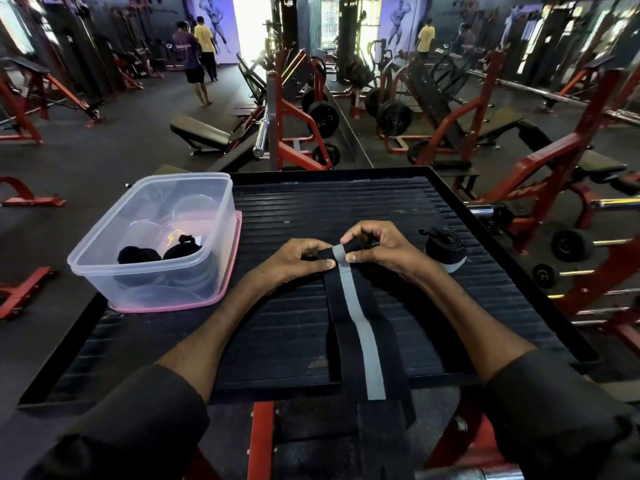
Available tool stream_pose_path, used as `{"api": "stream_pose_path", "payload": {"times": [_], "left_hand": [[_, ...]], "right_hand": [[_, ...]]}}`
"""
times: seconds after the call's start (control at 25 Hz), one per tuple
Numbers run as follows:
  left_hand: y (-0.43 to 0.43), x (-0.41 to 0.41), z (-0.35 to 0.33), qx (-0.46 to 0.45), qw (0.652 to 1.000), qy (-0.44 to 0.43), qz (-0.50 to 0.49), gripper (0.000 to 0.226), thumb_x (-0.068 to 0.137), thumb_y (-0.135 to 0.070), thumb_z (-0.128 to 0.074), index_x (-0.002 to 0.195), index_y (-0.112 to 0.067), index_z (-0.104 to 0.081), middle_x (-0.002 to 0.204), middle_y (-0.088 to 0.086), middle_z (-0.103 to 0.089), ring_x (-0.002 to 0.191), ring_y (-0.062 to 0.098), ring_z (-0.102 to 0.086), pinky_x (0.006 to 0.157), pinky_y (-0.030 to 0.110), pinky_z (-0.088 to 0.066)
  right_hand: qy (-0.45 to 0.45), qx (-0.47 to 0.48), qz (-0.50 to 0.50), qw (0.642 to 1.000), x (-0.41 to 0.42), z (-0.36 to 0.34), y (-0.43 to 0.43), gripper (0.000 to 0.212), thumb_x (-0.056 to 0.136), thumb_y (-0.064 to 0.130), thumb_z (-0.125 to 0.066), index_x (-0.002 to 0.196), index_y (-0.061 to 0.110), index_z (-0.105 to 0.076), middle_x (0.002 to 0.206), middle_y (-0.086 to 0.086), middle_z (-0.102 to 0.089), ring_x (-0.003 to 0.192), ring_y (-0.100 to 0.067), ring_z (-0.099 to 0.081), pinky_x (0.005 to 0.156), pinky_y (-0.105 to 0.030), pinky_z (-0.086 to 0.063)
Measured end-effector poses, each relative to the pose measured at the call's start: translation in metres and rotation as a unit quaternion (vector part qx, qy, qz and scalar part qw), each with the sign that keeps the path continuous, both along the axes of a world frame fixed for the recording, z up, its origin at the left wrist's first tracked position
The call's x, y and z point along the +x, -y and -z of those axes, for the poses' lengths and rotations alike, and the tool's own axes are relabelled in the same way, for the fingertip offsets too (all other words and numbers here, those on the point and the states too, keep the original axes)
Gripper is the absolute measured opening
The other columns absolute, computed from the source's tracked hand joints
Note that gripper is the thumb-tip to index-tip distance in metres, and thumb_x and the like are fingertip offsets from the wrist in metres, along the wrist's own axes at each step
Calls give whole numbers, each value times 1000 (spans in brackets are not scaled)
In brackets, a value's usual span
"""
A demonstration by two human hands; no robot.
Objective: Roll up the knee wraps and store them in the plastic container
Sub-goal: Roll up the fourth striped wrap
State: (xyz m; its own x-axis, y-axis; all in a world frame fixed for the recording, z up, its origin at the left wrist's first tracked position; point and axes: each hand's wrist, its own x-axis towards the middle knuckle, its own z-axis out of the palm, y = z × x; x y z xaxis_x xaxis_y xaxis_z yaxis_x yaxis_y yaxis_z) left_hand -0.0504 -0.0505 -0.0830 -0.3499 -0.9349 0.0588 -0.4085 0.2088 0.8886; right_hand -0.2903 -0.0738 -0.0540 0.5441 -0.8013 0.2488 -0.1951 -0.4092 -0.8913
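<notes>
Webbing, black with a grey stripe down its middle: the knee wrap lies lengthwise on the ribbed table, its near end hanging over the table's near edge. The left hand and the right hand both pinch the far end, thumbs and fingers curled on a small started roll. It is probably light, limp and stretchy, so the roll would slacken if let go. The best hold is at both edges of the roll, with the tail kept taut. The plastic container stands open to the left on a pink lid, holding two dark rolled bundles. Another wrap, loosely coiled, lies just beside the right hand. The path to the container looks unobstructed.
</notes>
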Motion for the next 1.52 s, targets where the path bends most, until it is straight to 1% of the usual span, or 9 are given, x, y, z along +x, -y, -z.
{"api": "stream_pose_path", "payload": {"times": [0.2, 0.32, 0.48, 0.6, 0.8, 0.96, 1.12, 1.28, 1.52], "left_hand": [[-10, -6, 1, -88, 995, 7, -36, 37, 78, -16, -86, 114, -12, -75, 110, -1, -77, 104, 10, -72, 95, 21, -54], [-11, -10, 1, -127, 990, 22, -51, 38, 75, -19, -88, 111, -15, -75, 107, -5, -77, 101, 4, -71, 93, 18, -52], [-14, -13, 1, -190, 979, 15, -77, 38, 73, -15, -89, 109, -14, -75, 105, -7, -75, 101, 3, -69, 92, 15, -51], [-13, -14, -1, -218, 971, 19, -92, 38, 74, -13, -88, 110, -15, -74, 107, -8, -74, 103, 2, -68, 92, 14, -50], [-7, -8, -6, -50, 998, 16, -22, 32, 89, -19, -76, 120, -22, -67, 119, -9, -71, 112, 1, -65, 100, 21, -49], [-6, -4, -5, -27, 1000, 9, -11, 29, 90, -30, -74, 119, -31, -67, 122, -6, -71, 117, 10, -65, 107, 33, -48], [-10, -6, -5, -49, 998, -2, -43, 35, 79, -27, -86, 112, -25, -73, 108, -6, -76, 100, 5, -71, 93, 25, -54], [-18, -14, -6, -158, 984, 19, -76, 41, 73, -21, -90, 110, -16, -74, 105, -7, -74, 98, 1, -69, 88, 13, -49], [-18, -16, -9, -250, 963, 28, -101, 43, 74, -15, -89, 114, -17, -71, 113, -5, -72, 107, 6, -67, 93, 21, -53]], "right_hand": [[-52, 124, -16, 991, -5, -5, 1, 32, 79, -8, -76, 108, 5, -72, 96, -3, -68, 86, -11, -64, 77, -23, -52], [15, 215, 18, 976, -5, -8, 1, 29, 85, 5, -77, 113, 11, -72, 100, 0, -71, 93, -10, -67, 82, -22, -53], [-38, 197, 32, 979, -1, -5, 1, 33, 90, 26, -76, 117, 8, -69, 98, -1, -70, 89, -11, -65, 80, -24, -52], [-66, 186, 30, 980, -4, -5, 1, 36, 91, 33, -75, 113, 4, -70, 89, 1, -69, 74, -7, -62, 64, -18, -48], [-6, 133, 47, 990, -4, -2, -1, 29, 85, 17, -81, 109, 2, -72, 89, -3, -71, 73, -9, -63, 64, -21, -50], [43, 102, 27, 994, -2, 3, 0, 32, 77, -3, -83, 106, 2, -70, 92, -4, -70, 83, -13, -66, 76, -25, -55], [21, 117, 15, 993, 0, 0, -2, 40, 73, -15, -78, 104, 8, -69, 87, 4, -68, 79, -6, -64, 70, -22, -53], [57, 257, 3, 965, -1, -9, 0, 34, 84, 1, -75, 112, 20, -71, 111, -1, -71, 89, -9, -67, 70, -23, -51], [-27, 228, 35, 973, 0, -9, -5, 24, 89, 31, -76, 110, 20, -72, 92, 0, -68, 79, -9, -61, 63, -22, -44]]}}
